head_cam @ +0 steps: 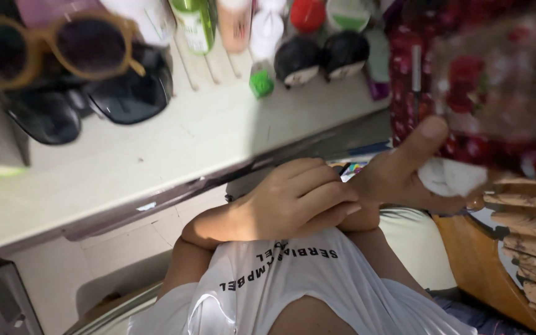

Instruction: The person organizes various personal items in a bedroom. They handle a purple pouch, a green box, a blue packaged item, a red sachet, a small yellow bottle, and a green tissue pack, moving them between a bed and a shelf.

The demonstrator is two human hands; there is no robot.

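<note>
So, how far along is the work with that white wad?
Nothing looks finished yet. In hand: the right hand grips a crumpled white wad, the left hand clasped over its wrist. Left: the wad is held clear of the pale shelf, touching nothing there.

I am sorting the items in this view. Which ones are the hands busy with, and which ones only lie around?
In hand:
right hand holding a white tissue
left hand resting on the right wrist

Lying about:
yellow sunglasses
black sunglasses
green bottle
two black round containers
pale shelf
red patterned cloth
</note>
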